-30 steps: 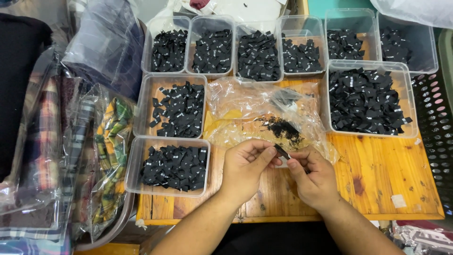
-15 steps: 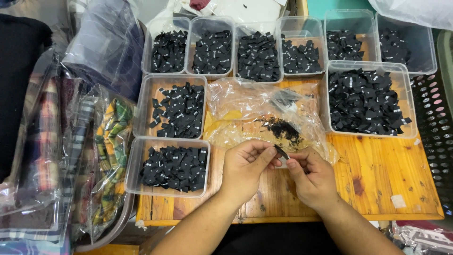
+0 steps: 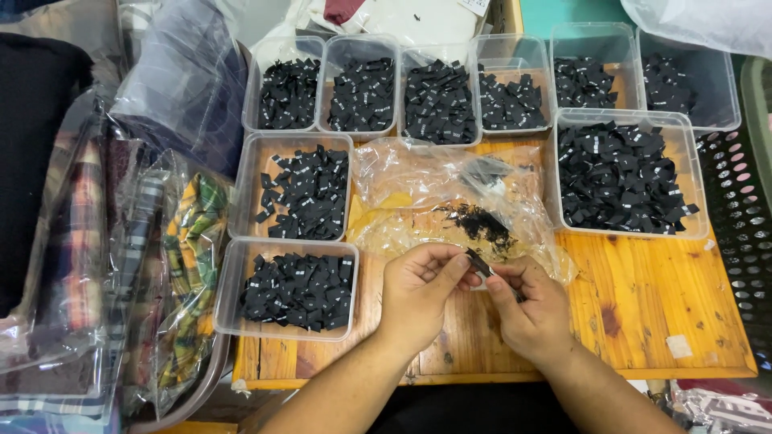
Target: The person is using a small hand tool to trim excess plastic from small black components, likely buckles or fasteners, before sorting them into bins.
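Garment workshop, wooden table [image 3: 643, 321], tubs of black labels [image 3: 619, 173], bagged plaid cloth [image 3: 189, 265]

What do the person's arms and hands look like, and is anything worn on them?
Both forearms are bare, with no sleeves in view. The left hand and the right hand wear no gloves, and no rings, watch or bracelet can be seen. The nails on the fingers are short and unpainted.
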